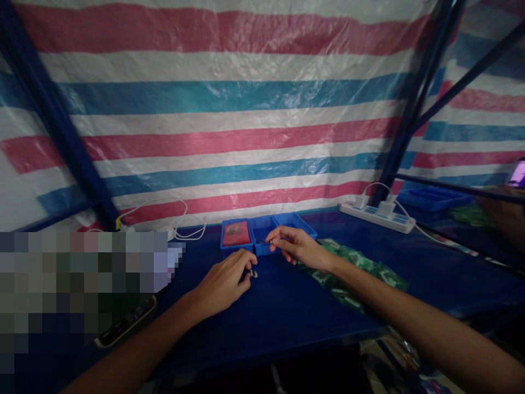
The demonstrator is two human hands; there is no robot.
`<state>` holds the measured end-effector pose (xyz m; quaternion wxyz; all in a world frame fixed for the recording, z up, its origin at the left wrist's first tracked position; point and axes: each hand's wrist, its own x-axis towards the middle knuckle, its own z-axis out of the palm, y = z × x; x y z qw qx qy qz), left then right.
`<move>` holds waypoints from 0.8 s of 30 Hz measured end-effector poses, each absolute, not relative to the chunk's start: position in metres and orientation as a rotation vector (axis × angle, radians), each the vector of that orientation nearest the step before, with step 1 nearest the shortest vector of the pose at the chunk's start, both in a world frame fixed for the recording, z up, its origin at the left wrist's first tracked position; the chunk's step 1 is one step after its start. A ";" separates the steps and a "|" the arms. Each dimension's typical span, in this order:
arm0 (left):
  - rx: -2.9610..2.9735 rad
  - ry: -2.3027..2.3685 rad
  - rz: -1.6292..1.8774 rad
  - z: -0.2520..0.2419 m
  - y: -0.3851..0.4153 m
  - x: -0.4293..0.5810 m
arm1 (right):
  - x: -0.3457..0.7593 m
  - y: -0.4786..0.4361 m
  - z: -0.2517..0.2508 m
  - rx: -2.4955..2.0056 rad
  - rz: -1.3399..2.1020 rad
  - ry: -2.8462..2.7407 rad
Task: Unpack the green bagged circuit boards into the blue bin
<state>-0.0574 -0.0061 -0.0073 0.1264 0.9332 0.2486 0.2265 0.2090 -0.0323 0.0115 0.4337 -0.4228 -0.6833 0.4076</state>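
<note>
My right hand is closed in a pinch over the front of the blue divided tray. Between its thumb and index finger is a small, thin dark piece, too blurred to name. Lower and to the left, my left hand hovers low over the blue table with curled fingers, the thumb apart from them. Small shiny metal pieces show right beside its fingertips; whether they touch the fingers is unclear. A red packet lies in the tray's left compartment.
Green plastic packets are spread over the table by my right forearm. A white power strip with plugs and cables stands at the back right. White cables lie at the back left. Striped sheeting hangs behind, between blue posts.
</note>
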 end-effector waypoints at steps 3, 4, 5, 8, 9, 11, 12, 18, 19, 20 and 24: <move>2.710 0.715 0.657 -0.006 -0.006 -0.058 | 0.209 -0.032 0.011 -1.051 1.017 -1.711; 2.711 0.722 0.643 -0.005 -0.006 -0.058 | 0.209 -0.032 0.011 -1.051 1.016 -1.715; 2.715 0.729 0.626 -0.005 -0.007 -0.058 | 0.210 -0.032 0.011 -1.053 1.016 -1.718; 2.723 0.744 0.601 -0.003 -0.007 -0.058 | 0.210 -0.032 0.010 -1.061 1.019 -1.714; 2.722 0.739 0.606 -0.004 -0.007 -0.058 | 0.210 -0.032 0.011 -1.062 1.020 -1.712; 2.715 0.722 0.632 -0.004 -0.007 -0.057 | 0.209 -0.033 0.011 -1.062 1.023 -1.710; 2.710 0.713 0.646 -0.005 -0.006 -0.057 | 0.209 -0.033 0.011 -1.062 1.025 -1.710; 2.705 0.728 0.619 -0.006 -0.006 -0.057 | 0.209 -0.033 0.012 -1.071 1.019 -1.718; 2.708 0.726 0.618 -0.006 -0.006 -0.057 | 0.209 -0.032 0.011 -1.070 1.021 -1.719; 2.710 0.720 0.621 -0.006 -0.006 -0.058 | 0.210 -0.032 0.010 -1.068 1.022 -1.719; 2.699 0.710 0.641 -0.007 -0.006 -0.058 | 0.211 -0.030 0.008 -1.060 1.022 -1.719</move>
